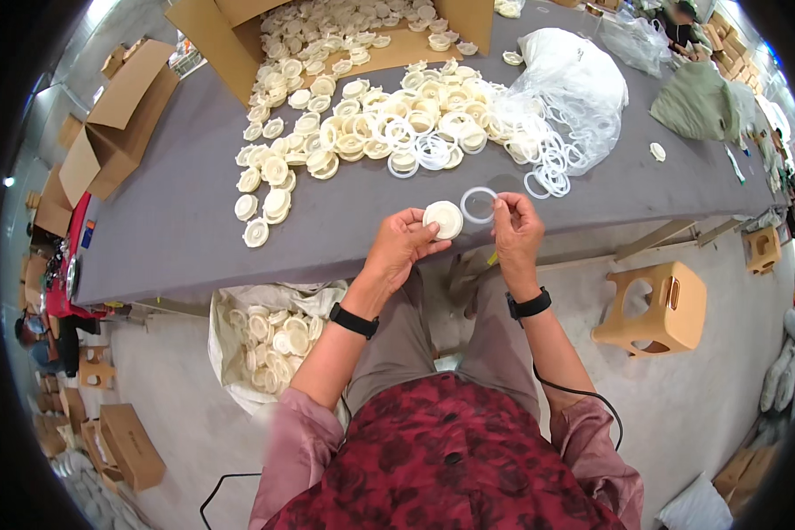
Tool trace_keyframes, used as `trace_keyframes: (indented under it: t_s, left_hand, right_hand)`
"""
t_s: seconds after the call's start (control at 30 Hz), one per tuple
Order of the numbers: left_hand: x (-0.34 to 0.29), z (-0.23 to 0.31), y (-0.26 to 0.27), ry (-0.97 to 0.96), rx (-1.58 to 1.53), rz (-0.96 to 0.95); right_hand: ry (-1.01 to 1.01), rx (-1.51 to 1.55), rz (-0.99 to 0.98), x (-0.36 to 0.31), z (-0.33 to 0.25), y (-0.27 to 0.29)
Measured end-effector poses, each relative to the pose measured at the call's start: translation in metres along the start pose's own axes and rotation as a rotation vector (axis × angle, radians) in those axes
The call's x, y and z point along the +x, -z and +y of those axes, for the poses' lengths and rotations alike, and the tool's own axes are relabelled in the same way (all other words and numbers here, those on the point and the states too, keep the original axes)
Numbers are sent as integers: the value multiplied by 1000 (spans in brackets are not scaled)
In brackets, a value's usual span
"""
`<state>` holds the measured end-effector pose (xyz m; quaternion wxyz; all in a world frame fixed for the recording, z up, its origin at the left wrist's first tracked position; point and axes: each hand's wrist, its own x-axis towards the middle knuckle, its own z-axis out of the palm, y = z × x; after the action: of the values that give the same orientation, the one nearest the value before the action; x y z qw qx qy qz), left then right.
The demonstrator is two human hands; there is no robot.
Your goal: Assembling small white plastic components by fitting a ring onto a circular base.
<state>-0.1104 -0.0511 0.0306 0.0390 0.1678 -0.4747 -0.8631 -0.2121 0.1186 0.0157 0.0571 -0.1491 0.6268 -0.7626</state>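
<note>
In my left hand (401,243) I grip a round cream plastic cap (443,220), its flat face turned up toward me. My right hand (517,228) pinches a translucent white sealing ring (479,205) by its right edge. Cap and ring are side by side with a small gap between them, over the table's near edge. Just beyond lies a heap of cream caps (353,132), with loose rings (432,151) on its near side. More rings spill from a clear plastic bag (574,79) to the right of the heap.
An open cardboard box (362,66) at the back spills caps onto the grey table (177,221). A white sack (230,353) of caps stands below the table's edge, left of my legs. A tan stool (654,307) is at right. Another person (678,28) sits far right.
</note>
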Motion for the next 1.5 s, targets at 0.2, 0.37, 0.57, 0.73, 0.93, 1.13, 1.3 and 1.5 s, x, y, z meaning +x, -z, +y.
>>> trace_keyframes:
  t_s: [0.2, 0.37, 0.57, 0.73, 0.93, 1.13, 1.3, 1.5]
  left_hand:
    - [-17, -24, 4, -58, -66, 28]
    - [-26, -27, -5, -46, -236, 21]
    - [-31, -39, 0, -79, -125, 42]
    - [-36, -41, -5, -125, -293, 12]
    - [-38, -52, -8, -152, -264, -3]
    - [-40, -59, -18, -230, -226, 12]
    - [-43, -53, -21, -207, -167, 59]
    - [-47, -55, -19, -264, -86, 70]
  right_hand:
    - [803, -635, -128, -27, -14, -25]
    - [879, -715, -230, -46, -10, -28]
    - [942, -742, -282, -54, -11, -22]
    - [798, -593, -176, -62, -8, -14]
    - [505, -414, -65, -76, -1, -16]
    - [26, 177, -8, -76, 14, -20]
    - [-54, 171, -184, -71, 1, -12]
    - [-54, 165, -230, -73, 9, -5]
